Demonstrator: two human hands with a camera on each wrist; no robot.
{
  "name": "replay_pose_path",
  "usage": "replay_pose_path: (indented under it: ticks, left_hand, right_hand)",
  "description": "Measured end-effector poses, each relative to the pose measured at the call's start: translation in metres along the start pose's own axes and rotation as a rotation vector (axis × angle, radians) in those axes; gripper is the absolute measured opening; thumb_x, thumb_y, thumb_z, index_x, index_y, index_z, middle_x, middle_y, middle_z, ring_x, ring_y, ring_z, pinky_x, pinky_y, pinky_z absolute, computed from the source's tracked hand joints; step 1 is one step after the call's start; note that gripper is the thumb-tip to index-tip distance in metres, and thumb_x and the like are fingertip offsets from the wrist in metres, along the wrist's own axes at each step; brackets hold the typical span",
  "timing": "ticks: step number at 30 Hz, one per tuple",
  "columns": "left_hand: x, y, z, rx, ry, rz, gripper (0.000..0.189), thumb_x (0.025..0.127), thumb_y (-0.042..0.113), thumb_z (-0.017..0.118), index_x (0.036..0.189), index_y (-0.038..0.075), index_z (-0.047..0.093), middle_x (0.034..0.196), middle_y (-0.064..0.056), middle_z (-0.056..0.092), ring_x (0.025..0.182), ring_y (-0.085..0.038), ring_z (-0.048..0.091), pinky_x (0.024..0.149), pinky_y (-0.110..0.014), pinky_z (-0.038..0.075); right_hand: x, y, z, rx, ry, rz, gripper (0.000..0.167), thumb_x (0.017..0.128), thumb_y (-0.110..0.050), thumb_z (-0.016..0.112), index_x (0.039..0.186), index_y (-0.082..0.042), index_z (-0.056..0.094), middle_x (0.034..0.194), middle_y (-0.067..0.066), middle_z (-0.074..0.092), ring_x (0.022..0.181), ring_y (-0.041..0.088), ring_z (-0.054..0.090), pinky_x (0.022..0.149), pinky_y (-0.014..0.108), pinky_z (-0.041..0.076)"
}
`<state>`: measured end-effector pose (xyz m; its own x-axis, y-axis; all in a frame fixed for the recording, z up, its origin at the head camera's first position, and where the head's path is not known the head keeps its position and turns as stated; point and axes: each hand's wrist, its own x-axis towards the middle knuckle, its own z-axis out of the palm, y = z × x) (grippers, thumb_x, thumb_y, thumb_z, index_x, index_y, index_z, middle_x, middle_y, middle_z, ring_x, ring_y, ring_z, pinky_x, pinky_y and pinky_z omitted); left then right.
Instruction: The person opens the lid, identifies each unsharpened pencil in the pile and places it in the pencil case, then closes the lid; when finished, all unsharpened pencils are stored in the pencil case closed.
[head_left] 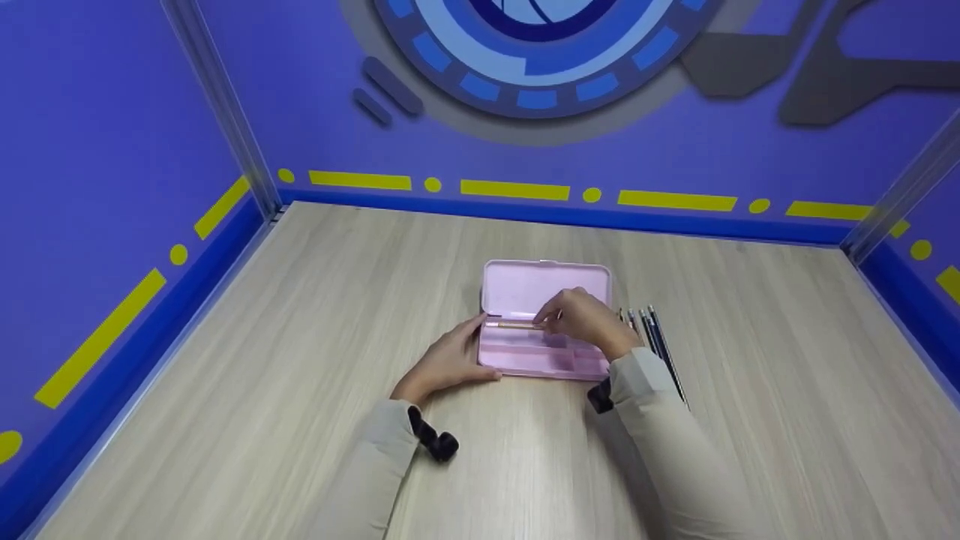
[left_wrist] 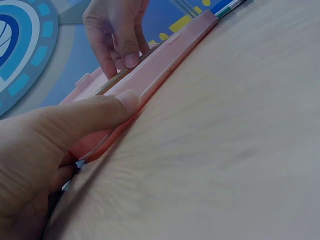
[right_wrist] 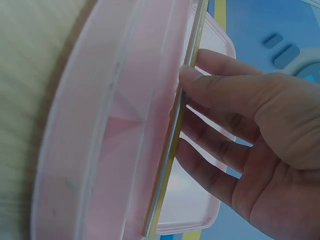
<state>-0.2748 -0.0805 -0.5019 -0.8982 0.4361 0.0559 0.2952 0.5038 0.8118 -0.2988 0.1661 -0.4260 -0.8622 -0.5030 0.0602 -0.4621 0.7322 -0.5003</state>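
A pink pencil case (head_left: 525, 361) lies on the table with its lid (head_left: 510, 289) raised at the back. My left hand (head_left: 448, 358) grips the case's left end, its thumb on the front wall in the left wrist view. My right hand (head_left: 581, 315) pinches a gold pencil (right_wrist: 170, 140) with a silvery stripe between thumb and fingers. The pencil runs lengthwise along the back compartment. In the head view, my right hand covers the pencil's right part. A low divider splits off a small compartment at the case's front right.
Several pencils (head_left: 660, 341) lie side by side on the table just right of the case, partly behind my right wrist. Blue panels (head_left: 525, 161) with yellow marks enclose the wood-grain table (head_left: 360, 300) at the back and sides.
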Motion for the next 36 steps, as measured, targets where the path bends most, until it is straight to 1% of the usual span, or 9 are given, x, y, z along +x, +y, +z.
replay_pose_path:
  ticks: [3,5,10,16,20,23,30,36]
  left_hand:
    - [-0.001,0.001,0.000,-0.002,-0.004,-0.005,0.105,0.068,0.037,0.085,0.152,0.013,0.028,0.154,-0.012,0.035,0.143,-0.029,0.031,0.118,-0.045,0.025]
    - [-0.001,0.001,0.000,-0.002,-0.006,-0.007,0.105,0.068,0.038,0.085,0.152,0.013,0.028,0.154,-0.012,0.035,0.143,-0.029,0.031,0.118,-0.045,0.025]
    - [-0.001,0.002,0.000,-0.006,-0.002,-0.006,0.104,0.068,0.037,0.085,0.152,0.014,0.029,0.153,-0.013,0.036,0.143,-0.029,0.031,0.118,-0.045,0.025]
    - [0.000,0.000,0.000,-0.017,0.003,0.016,0.102,0.068,0.034,0.086,0.151,0.012,0.031,0.153,-0.014,0.036,0.142,-0.029,0.031,0.118,-0.044,0.026]
    - [0.000,-0.001,0.000,-0.016,0.004,0.026,0.102,0.068,0.034,0.086,0.151,0.011,0.031,0.153,-0.015,0.036,0.142,-0.029,0.032,0.118,-0.044,0.026]
    - [0.000,-0.001,0.001,-0.023,0.005,0.020,0.101,0.068,0.034,0.086,0.151,0.012,0.032,0.153,-0.014,0.036,0.142,-0.029,0.031,0.118,-0.044,0.026]
    - [-0.001,-0.001,0.000,-0.020,-0.001,0.008,0.101,0.068,0.034,0.086,0.151,0.014,0.031,0.155,-0.013,0.033,0.144,-0.028,0.028,0.119,-0.043,0.024]
    - [-0.002,0.001,-0.001,-0.004,-0.006,0.016,0.100,0.070,0.034,0.085,0.151,0.011,0.031,0.154,-0.017,0.032,0.144,-0.032,0.028,0.119,-0.045,0.025]
  right_hand:
    - [-0.001,0.000,0.000,-0.010,0.011,0.005,0.027,0.076,0.013,0.063,0.093,-0.002,0.077,0.091,0.011,0.075,0.075,0.018,0.064,0.074,0.037,0.057]
    - [-0.001,0.000,0.000,-0.004,0.009,0.020,0.028,0.076,0.013,0.062,0.094,-0.003,0.077,0.090,0.011,0.075,0.075,0.018,0.063,0.075,0.037,0.057]
    - [-0.003,-0.002,-0.002,0.021,-0.009,0.062,0.027,0.079,0.011,0.064,0.097,-0.004,0.077,0.093,0.011,0.075,0.080,0.019,0.066,0.079,0.039,0.057]
    - [-0.008,-0.002,-0.005,0.021,-0.014,0.077,0.021,0.081,0.005,0.069,0.099,-0.004,0.076,0.095,0.011,0.075,0.082,0.020,0.068,0.081,0.040,0.058]
    - [-0.013,0.001,-0.009,0.025,-0.018,0.084,0.022,0.081,0.001,0.072,0.102,-0.004,0.076,0.095,0.011,0.075,0.082,0.020,0.068,0.080,0.039,0.058]
    - [-0.018,0.004,-0.013,0.012,-0.014,0.080,0.023,0.081,0.001,0.071,0.104,-0.003,0.075,0.093,0.011,0.074,0.083,0.020,0.068,0.080,0.040,0.058]
    - [-0.032,0.015,-0.027,0.015,-0.010,0.115,0.024,0.084,0.002,0.066,0.107,0.001,0.072,0.093,0.014,0.073,0.084,0.024,0.067,0.079,0.042,0.058]
    - [-0.046,0.030,-0.036,0.018,0.024,0.089,0.024,0.084,0.001,0.066,0.107,0.005,0.070,0.091,0.018,0.072,0.080,0.024,0.067,0.073,0.041,0.058]
